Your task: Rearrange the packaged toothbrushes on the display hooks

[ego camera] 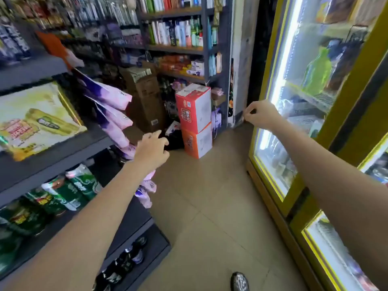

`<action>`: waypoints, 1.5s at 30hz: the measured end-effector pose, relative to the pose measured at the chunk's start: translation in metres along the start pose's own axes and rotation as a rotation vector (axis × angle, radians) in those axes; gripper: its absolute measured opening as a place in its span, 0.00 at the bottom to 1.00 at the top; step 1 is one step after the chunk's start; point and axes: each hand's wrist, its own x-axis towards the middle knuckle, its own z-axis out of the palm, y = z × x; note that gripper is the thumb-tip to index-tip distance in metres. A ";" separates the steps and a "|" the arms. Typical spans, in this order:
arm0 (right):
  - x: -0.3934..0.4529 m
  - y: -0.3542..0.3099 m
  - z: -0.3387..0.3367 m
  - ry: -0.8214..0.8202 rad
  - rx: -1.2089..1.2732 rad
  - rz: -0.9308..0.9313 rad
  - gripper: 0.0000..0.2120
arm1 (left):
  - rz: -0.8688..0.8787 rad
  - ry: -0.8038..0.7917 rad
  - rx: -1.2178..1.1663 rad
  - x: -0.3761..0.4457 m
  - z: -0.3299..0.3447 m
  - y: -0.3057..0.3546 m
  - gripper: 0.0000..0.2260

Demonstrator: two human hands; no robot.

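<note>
Blurred long narrow packs, which may be the packaged toothbrushes [117, 13], hang in rows at the top of the far shelving, well beyond both hands. My left hand [152, 149] reaches forward over the aisle floor with its fingers spread and holds nothing. It hovers beside purple bags [111, 106] hanging at the end of the left shelf unit. My right hand [261, 114] is stretched out near the corner of the lit fridge, fingers loosely curled, with nothing visible in it.
Two stacked red-and-white cartons [195, 120] and brown boxes [144, 97] stand on the floor ahead. A yellow-framed glass fridge [294, 143] lines the right side. Green cans [63, 192] fill the left shelf. The tan tiled floor [210, 217] runs between, with my shoe [239, 281] at the bottom.
</note>
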 end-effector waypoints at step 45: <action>1.134 -0.425 0.577 -0.421 -0.118 -0.725 0.07 | -0.629 -0.057 -0.162 0.976 0.080 -0.680 0.16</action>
